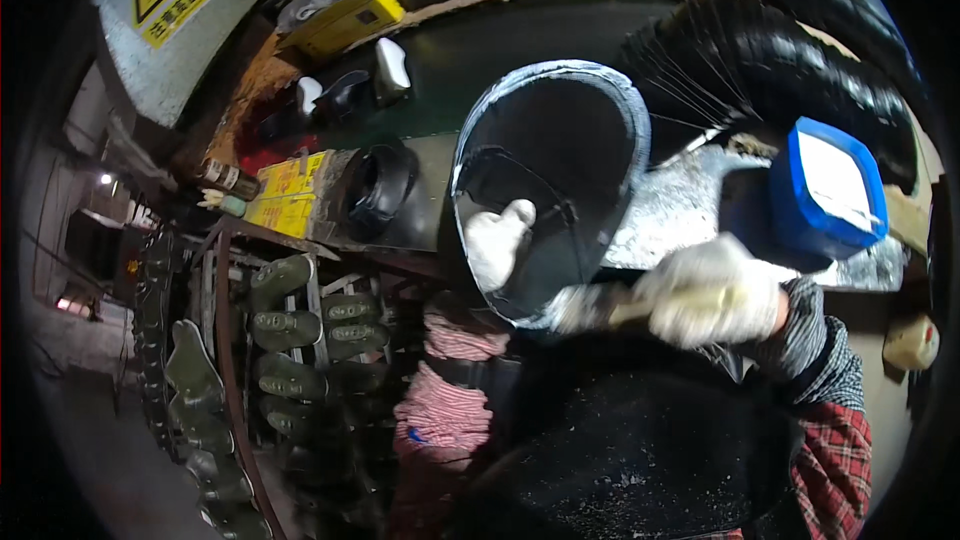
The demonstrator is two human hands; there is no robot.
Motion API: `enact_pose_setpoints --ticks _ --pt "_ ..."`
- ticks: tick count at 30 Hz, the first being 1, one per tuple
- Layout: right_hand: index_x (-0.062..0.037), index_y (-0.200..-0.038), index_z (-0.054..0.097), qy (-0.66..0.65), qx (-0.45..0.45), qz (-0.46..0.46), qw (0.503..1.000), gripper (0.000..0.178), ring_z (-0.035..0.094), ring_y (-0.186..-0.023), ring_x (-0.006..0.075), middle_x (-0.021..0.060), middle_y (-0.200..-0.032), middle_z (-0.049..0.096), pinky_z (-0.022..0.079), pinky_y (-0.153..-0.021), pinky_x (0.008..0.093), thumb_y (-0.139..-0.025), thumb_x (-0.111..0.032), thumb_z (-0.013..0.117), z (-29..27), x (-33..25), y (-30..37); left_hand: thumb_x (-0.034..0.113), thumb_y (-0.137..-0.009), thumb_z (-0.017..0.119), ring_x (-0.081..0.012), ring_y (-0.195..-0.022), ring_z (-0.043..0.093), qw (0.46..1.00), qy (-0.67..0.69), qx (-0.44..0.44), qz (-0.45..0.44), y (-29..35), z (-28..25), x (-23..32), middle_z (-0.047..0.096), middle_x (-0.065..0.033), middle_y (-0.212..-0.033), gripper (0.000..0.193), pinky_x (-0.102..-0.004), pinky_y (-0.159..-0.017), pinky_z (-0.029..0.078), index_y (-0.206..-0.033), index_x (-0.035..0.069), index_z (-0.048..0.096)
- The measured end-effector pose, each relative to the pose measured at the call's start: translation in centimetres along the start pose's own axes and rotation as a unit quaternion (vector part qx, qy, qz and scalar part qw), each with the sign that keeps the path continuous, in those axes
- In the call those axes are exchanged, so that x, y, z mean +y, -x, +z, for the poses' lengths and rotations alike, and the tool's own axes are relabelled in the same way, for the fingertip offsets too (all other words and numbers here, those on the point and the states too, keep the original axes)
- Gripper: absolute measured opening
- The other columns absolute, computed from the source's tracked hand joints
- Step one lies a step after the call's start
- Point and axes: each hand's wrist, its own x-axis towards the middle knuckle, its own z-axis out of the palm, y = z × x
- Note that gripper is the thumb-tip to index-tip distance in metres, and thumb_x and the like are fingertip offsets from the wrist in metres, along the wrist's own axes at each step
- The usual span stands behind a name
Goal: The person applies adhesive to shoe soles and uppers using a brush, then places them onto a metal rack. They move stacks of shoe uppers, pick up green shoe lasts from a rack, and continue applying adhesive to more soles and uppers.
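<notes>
A wide black tube-shaped piece (590,130), with whitish-blue coating around its rim, is tilted with its open mouth toward me. My left hand (493,245), in a white glove, shows inside the lower left of the rim, closed on the wall; its other fingers are hidden. My right hand (705,295), also gloved and blurred by motion, grips the pale handle of a brush (580,310). The bristles touch the coated near edge of the rim. Right of that hand stands a blue tub (795,175) holding white stuff.
Shiny black ribbed pieces (760,70) are stacked at the back right. A curved black part (380,190) lies left of the tube piece. At lower left a rack (225,340) bears several olive-green soled items. Yellow boxes (350,25) line the back; a pale container (910,342) is far right.
</notes>
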Motion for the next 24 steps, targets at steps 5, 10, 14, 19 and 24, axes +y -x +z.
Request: enact_pose_setpoints --ticks 5,10,14,19,24 --pt "0.0046 -0.101 0.068 -0.040 0.323 -0.020 0.945 0.019 0.061 -0.065 0.0080 0.0055 -0.077 0.067 0.052 -0.062 0.0209 -0.089 -0.009 0.064 0.5 -0.6 4.4 0.009 -0.094 0.055 -0.0168 -0.059 0.062 0.932 -0.205 0.013 0.297 1.8 -1.4 2.2 0.066 -0.0104 -0.073 0.017 -0.0300 -0.054 0.050 -0.088 -0.003 0.064" --pt "0.0023 -0.092 0.068 0.352 0.234 -0.138 0.896 0.015 0.062 -0.068 0.0115 0.0063 -0.075 0.065 0.051 -0.061 0.0261 -0.091 -0.012 0.065 -3.7 2.7 3.2 0.011 -0.095 0.054 -0.0205 -0.076 0.066 0.941 -0.167 0.051 0.290 5.1 -0.4 2.0 0.069 -0.0126 -0.090 0.020 -0.0315 -0.067 0.055 -0.108 -0.003 0.061" --pt "0.0033 -0.104 0.064 0.009 0.391 -0.142 0.909 0.018 0.062 -0.075 0.0131 0.0074 -0.084 0.065 0.050 -0.062 0.0264 -0.092 -0.010 0.062 -3.1 0.8 1.5 0.013 -0.096 0.051 -0.0229 -0.093 0.065 0.865 0.468 -0.054 -0.175 6.0 -0.2 5.7 0.065 -0.0147 -0.111 0.031 -0.0330 -0.080 0.054 -0.123 -0.003 0.055" --pt "-0.0023 -0.101 0.068 0.328 -0.037 -0.219 0.918 0.030 0.065 -0.062 0.0270 0.0125 -0.071 0.065 0.052 -0.056 0.0341 -0.085 -0.027 0.065 -0.2 -0.6 2.0 0.010 -0.095 0.052 -0.0225 -0.115 0.054 0.890 0.431 0.013 -0.150 6.1 0.1 4.7 0.053 -0.0126 -0.131 0.046 -0.0350 -0.094 0.047 -0.138 0.000 0.042" --pt "-0.0043 -0.110 0.063 0.283 0.104 -0.343 0.890 0.030 0.060 -0.058 0.0322 0.0129 -0.061 0.055 0.047 -0.052 0.0395 -0.087 -0.023 0.064 0.4 -3.1 -6.1 0.014 -0.093 0.050 -0.0263 -0.119 0.054 0.961 0.148 -0.229 -0.042 5.6 -0.8 5.4 0.057 -0.0141 -0.124 0.040 -0.0403 -0.097 0.046 -0.131 0.002 0.048"
